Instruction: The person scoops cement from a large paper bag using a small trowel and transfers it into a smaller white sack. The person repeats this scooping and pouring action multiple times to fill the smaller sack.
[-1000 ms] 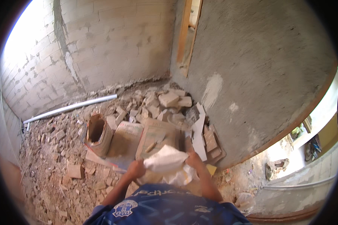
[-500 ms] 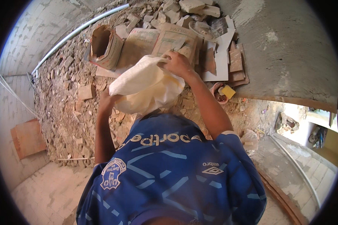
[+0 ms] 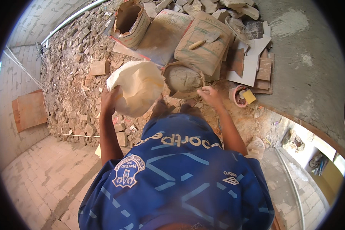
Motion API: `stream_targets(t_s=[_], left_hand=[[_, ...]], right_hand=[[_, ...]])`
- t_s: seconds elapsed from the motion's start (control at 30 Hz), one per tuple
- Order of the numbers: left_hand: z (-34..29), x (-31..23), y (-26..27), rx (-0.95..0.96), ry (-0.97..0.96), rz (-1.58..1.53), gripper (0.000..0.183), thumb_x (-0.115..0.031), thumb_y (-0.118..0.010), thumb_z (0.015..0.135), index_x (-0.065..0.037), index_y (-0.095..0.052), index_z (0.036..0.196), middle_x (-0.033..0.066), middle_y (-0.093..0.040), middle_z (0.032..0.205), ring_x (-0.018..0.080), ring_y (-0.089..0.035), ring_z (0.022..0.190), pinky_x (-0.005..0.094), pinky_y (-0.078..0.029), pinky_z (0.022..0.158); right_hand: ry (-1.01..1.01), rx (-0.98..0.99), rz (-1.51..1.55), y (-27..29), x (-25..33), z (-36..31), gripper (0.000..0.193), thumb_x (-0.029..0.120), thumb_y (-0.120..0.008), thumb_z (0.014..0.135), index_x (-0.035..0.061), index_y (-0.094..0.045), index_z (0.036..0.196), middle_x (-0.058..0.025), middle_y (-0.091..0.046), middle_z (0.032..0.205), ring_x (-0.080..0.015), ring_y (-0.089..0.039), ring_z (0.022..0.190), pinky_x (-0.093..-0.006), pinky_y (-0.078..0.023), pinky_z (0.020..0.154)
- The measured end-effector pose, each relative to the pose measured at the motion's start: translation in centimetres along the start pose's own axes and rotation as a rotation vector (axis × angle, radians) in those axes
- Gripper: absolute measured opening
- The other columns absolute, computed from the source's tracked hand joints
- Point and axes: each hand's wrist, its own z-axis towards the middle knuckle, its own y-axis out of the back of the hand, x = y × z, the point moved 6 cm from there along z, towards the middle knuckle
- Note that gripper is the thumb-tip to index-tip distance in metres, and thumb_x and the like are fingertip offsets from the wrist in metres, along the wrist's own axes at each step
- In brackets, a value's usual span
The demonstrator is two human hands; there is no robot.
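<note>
White woven sack (image 3: 136,86), mouth gaping, is held above brick rubble (image 3: 71,82) just left of an open paper bag (image 3: 176,92) of grey powder (image 3: 184,79), the left hand (image 3: 109,100) clenched on its left edge. Fingers of the right hand (image 3: 210,95) meet the paper bag's torn rim, though whether they grip it cannot be told. Held at one side only, the limp sack could fold or slip; a hard tug could rip the paper and spill powder. A knock could dislodge the trowel (image 3: 204,41) lying loose on a bulky paper sack (image 3: 203,57) behind.
</note>
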Motion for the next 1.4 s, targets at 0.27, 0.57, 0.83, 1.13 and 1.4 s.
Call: stream_targets(t_s=[0.27, 0.57, 0.83, 1.13, 1.4], left_hand=[[3.4, 4.5, 0.2, 0.068, 0.035, -0.021, 0.037, -0.021, -0.059, 0.091, 0.000, -0.059, 0.121, 0.0052, -0.063, 0.101, 0.0153, -0.059, 0.085, 0.0302, -0.048, 0.071], [6.7, 8.0, 6.4, 0.128, -0.010, 0.064, 0.038, -0.018, -0.062, 0.088, 0.003, -0.061, 0.120, 0.0083, -0.067, 0.109, 0.0190, -0.061, 0.100, 0.0331, -0.046, 0.088], [11.6, 6.4, 13.4, 0.496, 0.029, 0.104, 0.090, -0.025, -0.085, 0.063, 0.009, -0.045, 0.137, 0.0202, -0.053, 0.138, 0.0302, -0.050, 0.126, 0.0392, -0.035, 0.109], [13.1, 1.2, 1.5, 0.658, -0.074, 0.790, 0.066, -0.027, -0.080, 0.067, -0.005, -0.061, 0.126, 0.0239, -0.066, 0.115, 0.0360, -0.064, 0.108, 0.0423, -0.048, 0.095], [16.6, -1.5, 6.0, -0.299, -0.388, 0.799, 0.023, -0.019, -0.061, 0.085, -0.003, -0.063, 0.101, 0.0239, -0.067, 0.100, 0.0418, -0.064, 0.096, 0.0495, -0.050, 0.081]], right_hand=[[-0.163, -0.096, 0.114, -16.3, 4.2, 5.8, 0.092, 0.052, -0.079, 0.071, -0.0017, -0.045, 0.138, -0.0227, -0.057, 0.130, -0.0331, -0.056, 0.120, -0.0370, -0.045, 0.099], [-0.210, -0.176, 0.411, -21.4, 3.0, 13.6, 0.040, 0.014, -0.063, 0.080, -0.0035, -0.059, 0.115, -0.0186, -0.065, 0.108, -0.0292, -0.064, 0.096, -0.0391, -0.050, 0.083], [-0.056, -0.013, 0.626, -19.1, 11.8, 8.7, 0.032, 0.004, -0.057, 0.081, -0.0045, -0.060, 0.112, -0.0125, -0.065, 0.101, -0.0195, -0.063, 0.087, -0.0339, -0.051, 0.076], [0.043, 0.171, 0.723, -19.2, 18.0, 7.4, 0.035, 0.000, -0.056, 0.080, -0.0046, -0.061, 0.114, -0.0117, -0.066, 0.103, -0.0210, -0.065, 0.091, -0.0338, -0.053, 0.079], [0.171, -0.153, -0.082, -10.9, 18.4, 6.1, 0.035, 0.012, -0.061, 0.081, -0.0025, -0.066, 0.113, -0.0124, -0.070, 0.095, -0.0179, -0.066, 0.083, -0.0316, -0.051, 0.074]])
